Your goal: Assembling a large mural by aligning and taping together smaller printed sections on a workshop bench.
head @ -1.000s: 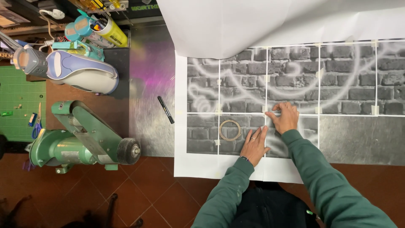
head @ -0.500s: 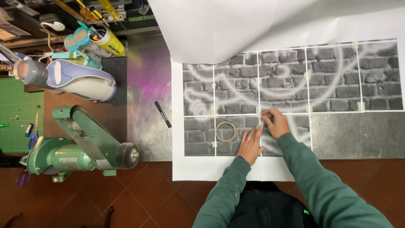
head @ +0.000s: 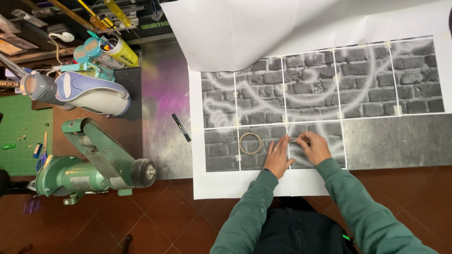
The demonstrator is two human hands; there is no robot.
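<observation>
Left hand [head: 278, 159] presses flat on the brick-print sheets [head: 310, 94]; right hand [head: 314, 146] pinches a small tape piece, which could crease if misplaced.

Operator's view of the body I am steering. Both arms wear long, dark green knit sleeves with ribbed cuffs that end at the wrists. The left hand [head: 278, 157] is bare but for a thin ring on one finger; the right hand [head: 314, 146] is bare. Below the sleeves I see dark, near-black clothing over the lap.
</observation>
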